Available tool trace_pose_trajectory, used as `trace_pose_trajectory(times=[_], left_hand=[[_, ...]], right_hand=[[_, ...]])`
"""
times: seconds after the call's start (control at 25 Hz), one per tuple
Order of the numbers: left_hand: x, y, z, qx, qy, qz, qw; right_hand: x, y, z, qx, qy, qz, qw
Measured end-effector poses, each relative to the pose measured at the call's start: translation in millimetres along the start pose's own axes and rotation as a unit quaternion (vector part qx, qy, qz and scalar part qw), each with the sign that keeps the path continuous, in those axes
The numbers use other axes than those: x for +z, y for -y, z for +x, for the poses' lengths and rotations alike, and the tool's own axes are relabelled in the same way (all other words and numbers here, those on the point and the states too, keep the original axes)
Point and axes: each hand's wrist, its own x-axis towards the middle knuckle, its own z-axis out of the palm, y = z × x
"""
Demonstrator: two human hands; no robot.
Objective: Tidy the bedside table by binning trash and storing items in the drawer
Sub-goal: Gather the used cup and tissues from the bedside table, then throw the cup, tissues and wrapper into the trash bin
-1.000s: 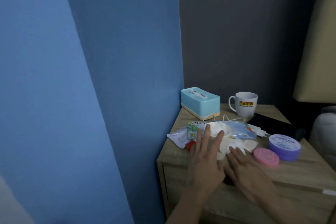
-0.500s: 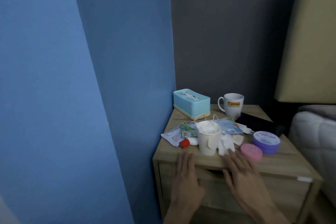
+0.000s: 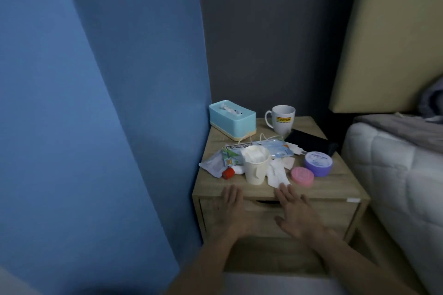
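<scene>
Counter (image 3: 335, 184): stiff wooden top, everything sits on it. The drawer (image 3: 311, 220) below the front edge is shut. Pull it by the notch (image 3: 267, 202) at the top centre; it probably slides with some drag.

Your left hand (image 3: 233, 208) and right hand (image 3: 292, 208) lie flat over the drawer front. Fingers are straight and lightly spread, tips at the front edge, holding nothing. Can't tell if the right fingertips touch the tissue.

- Tissue box (image 3: 232, 119), back left corner: rigid plastic, light. Grip across the short sides.
- Mug (image 3: 282, 119), back edge: ceramic, heaviest item, fragile. Take it by the handle.
- Phone (image 3: 309, 142), toward the right edge: flat and slick. Pinch the long edges.
- Paper cup (image 3: 255, 170), near the front edge at centre, stuffed with tissue: very light, crushes and tips easily. Hold it low with a loose wrap. Likely trash.
- Purple tin (image 3: 318, 163) and pink tin (image 3: 302, 175), right of the cup: rigid with smooth lids. Grip across the rim.
- Wrappers (image 3: 275, 148) behind the cup: thin, crinkly, slippery. Pinch an edge or bunch them together.
- Loose tissue (image 3: 278, 173) just right of the cup: soft and weightless. Scoop it up.
- Red-capped bottle (image 3: 228, 173) left of the cup: small and lying down, may roll. Pinch the body.
</scene>
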Motion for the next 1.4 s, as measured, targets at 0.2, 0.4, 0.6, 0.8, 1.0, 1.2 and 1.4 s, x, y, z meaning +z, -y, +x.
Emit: trace_pose_trajectory(times=[0.2,0.4,0.6,0.8,1.0,1.2,1.4], left_hand=[[-151,-57,-45,0.04,-0.022,-0.013,0.999],[-342,-119,-150,0.105,-0.08,-0.076,0.988],[-441,-135,-235,0.131,-0.113,-0.08,0.982],[-463,-136,-265,0.057,-0.183,-0.096,0.977],[-479,-138,-302,-0.18,-0.313,-0.085,0.929],[-473,-150,-364,-0.385,-0.366,-0.086,0.843],[-420,-136,-438,-0.521,-0.364,-0.122,0.762]], right_hand=[[-175,22,-20,0.023,0.009,0.013,1.0],[-383,56,-77,0.006,-0.051,0.096,0.994],[-504,78,-143,-0.02,-0.115,0.145,0.982],[-544,106,-134,-0.143,-0.112,0.122,0.976],[-570,151,-96,-0.411,-0.053,0.112,0.903],[-570,195,-100,-0.601,0.009,0.101,0.793],[-520,255,-131,-0.677,0.092,0.071,0.727]])
